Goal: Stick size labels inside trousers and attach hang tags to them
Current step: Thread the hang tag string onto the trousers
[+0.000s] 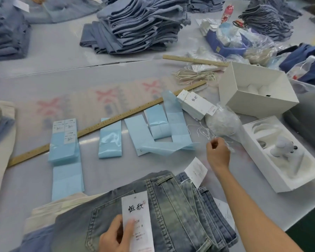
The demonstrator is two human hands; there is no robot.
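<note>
A long wooden ruler [105,125] lies diagonally across the middle of the grey table [62,73]. A shorter wooden ruler [195,60] lies nearer the far edge. Toward the right edge, an open white box [258,104] sits tilted. Just beside it, nearer the right edge, a white moulded tray [284,157] holds a small white device [282,148]. Near the far right corner sits a blue tray [225,44] of white items, with red-handled scissors [239,24] behind it.

Faded blue jeans [171,211], a white hang tag [136,215] with black script, pale blue label sheets [109,140], a yellow-brown ruler [102,124].
</note>
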